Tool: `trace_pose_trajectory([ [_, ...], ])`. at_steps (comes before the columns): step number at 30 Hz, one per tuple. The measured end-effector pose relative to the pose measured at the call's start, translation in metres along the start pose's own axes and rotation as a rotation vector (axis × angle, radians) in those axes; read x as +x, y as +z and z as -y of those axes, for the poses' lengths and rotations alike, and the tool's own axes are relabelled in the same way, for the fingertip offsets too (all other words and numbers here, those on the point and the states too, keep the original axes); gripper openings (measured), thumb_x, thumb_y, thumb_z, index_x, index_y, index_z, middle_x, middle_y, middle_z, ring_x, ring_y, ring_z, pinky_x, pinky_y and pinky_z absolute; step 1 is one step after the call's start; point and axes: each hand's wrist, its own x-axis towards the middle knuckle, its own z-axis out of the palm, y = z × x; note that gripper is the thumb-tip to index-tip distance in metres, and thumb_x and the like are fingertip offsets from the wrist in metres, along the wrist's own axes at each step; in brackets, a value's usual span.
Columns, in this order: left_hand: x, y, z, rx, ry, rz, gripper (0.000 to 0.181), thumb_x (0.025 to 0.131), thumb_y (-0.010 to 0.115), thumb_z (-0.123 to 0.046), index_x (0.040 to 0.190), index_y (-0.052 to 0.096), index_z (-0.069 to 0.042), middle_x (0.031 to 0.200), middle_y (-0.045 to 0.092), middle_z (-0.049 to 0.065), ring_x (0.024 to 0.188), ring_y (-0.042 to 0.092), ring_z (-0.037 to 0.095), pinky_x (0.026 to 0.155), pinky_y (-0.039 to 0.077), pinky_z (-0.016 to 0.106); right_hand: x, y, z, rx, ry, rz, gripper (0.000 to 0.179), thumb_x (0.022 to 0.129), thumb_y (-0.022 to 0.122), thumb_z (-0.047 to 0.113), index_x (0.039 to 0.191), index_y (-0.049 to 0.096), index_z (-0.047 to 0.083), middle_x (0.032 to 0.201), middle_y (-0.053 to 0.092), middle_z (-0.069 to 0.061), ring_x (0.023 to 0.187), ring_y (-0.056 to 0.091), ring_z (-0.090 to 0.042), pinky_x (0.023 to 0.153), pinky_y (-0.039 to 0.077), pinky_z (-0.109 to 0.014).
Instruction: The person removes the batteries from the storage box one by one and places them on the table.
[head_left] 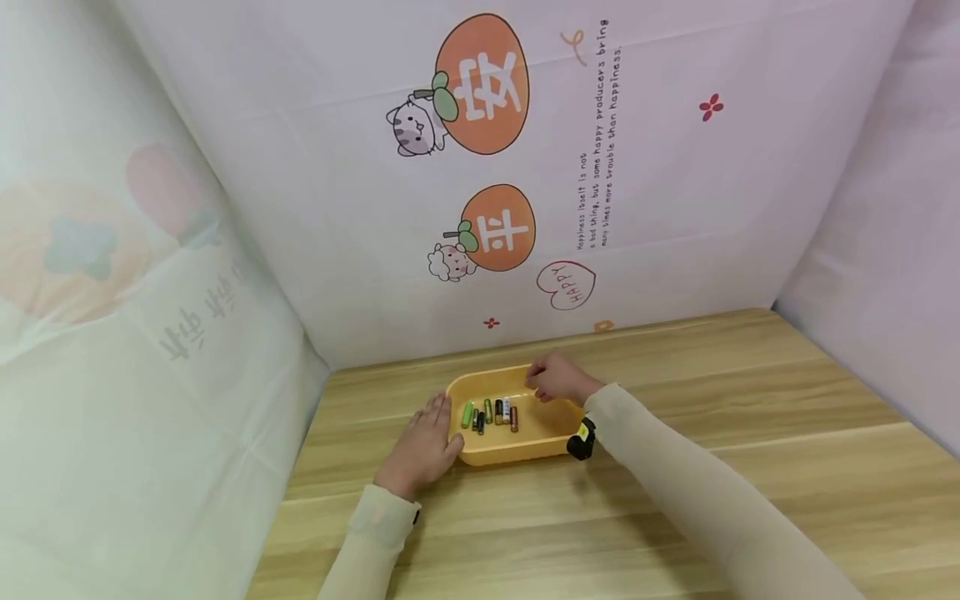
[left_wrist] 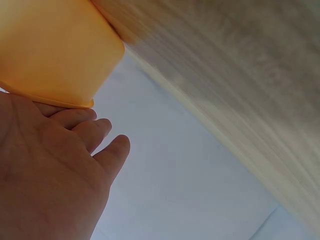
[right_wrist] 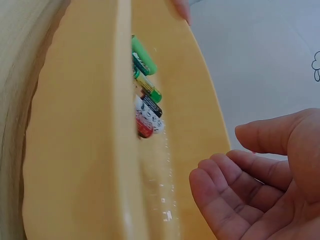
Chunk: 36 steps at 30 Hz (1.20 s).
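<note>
A yellow plastic tray (head_left: 517, 455) sits on the wooden table. Several batteries lie side by side in its left half, among them a light green battery (head_left: 467, 414), a white battery (right_wrist: 150, 116) and a red battery (right_wrist: 144, 126). My left hand (head_left: 423, 450) rests against the tray's left end, fingers extended along the rim; the left wrist view shows its fingers beneath the tray's rim (left_wrist: 60, 103). Over the tray's back right part is my right hand (head_left: 561, 379), fingers loosely bent and thumb apart. In the right wrist view, nothing lies between those fingers (right_wrist: 205, 192).
A printed white cloth (head_left: 652, 208) hangs behind the table, with more white cloth at the left (head_left: 90, 400) and right. The wooden table (head_left: 750, 392) extends to the right of the tray. A black wrist device (head_left: 581, 440) sits at the right cuff.
</note>
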Motion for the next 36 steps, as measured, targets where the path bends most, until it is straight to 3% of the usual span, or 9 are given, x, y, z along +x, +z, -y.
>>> trace_pose_trajectory([
  [4,-0.008,0.000,0.000,-0.012,0.005,0.005,0.070,0.103,0.032,-0.044,0.154,0.017,0.002,0.160,0.010,0.013,0.146,0.013,0.028,0.115,0.017,0.045,-0.007,0.011,0.001,-0.009,0.013,-0.010,0.020,0.096,0.057,0.006,0.110,0.062,-0.008,0.098,0.063,-0.015,0.080,0.063,-0.027,0.074,0.056,-0.042],
  [12,-0.020,0.000,-0.005,-0.035,0.016,0.018,0.072,0.103,0.032,-0.047,0.154,0.016,0.002,0.160,0.009,0.013,0.146,0.013,0.028,0.115,0.017,0.046,-0.012,0.020,-0.006,-0.009,0.061,0.001,0.022,0.095,0.058,0.008,0.110,0.065,-0.007,0.102,0.064,-0.017,0.087,0.065,-0.033,0.073,0.057,-0.041],
  [21,-0.026,-0.002,-0.010,-0.021,0.003,0.016,0.072,0.103,0.030,-0.047,0.154,0.015,0.001,0.160,0.007,0.012,0.146,0.011,0.026,0.115,0.016,0.045,-0.014,0.025,-0.008,-0.174,0.062,0.039,0.021,0.093,0.061,0.013,0.106,0.069,-0.002,0.091,0.068,-0.013,0.075,0.067,-0.026,0.065,0.057,-0.035],
  [26,-0.024,-0.003,-0.010,-0.021,0.007,0.016,0.071,0.104,0.031,-0.045,0.154,0.015,0.001,0.161,0.007,0.012,0.147,0.010,0.026,0.115,0.016,0.046,-0.012,0.029,-0.011,-0.129,0.087,0.030,0.018,0.091,0.063,0.010,0.103,0.068,-0.003,0.082,0.067,-0.013,0.070,0.064,-0.024,0.064,0.056,-0.035],
  [32,-0.023,-0.006,-0.010,-0.017,0.003,0.030,0.071,0.103,0.030,-0.046,0.154,0.015,0.001,0.161,0.007,0.012,0.147,0.010,0.026,0.115,0.016,0.045,-0.010,0.034,-0.013,-0.068,0.128,0.041,0.010,0.089,0.063,0.006,0.086,0.067,-0.002,0.072,0.063,-0.014,0.061,0.059,-0.022,0.060,0.055,-0.036],
  [36,-0.023,-0.007,-0.009,-0.022,0.000,0.040,0.071,0.103,0.030,-0.046,0.154,0.014,0.001,0.161,0.007,0.012,0.147,0.010,0.026,0.115,0.016,0.045,-0.010,0.038,-0.013,-0.072,0.133,0.043,0.015,0.089,0.063,0.006,0.076,0.064,-0.001,0.069,0.061,-0.013,0.058,0.057,-0.021,0.060,0.055,-0.037],
])
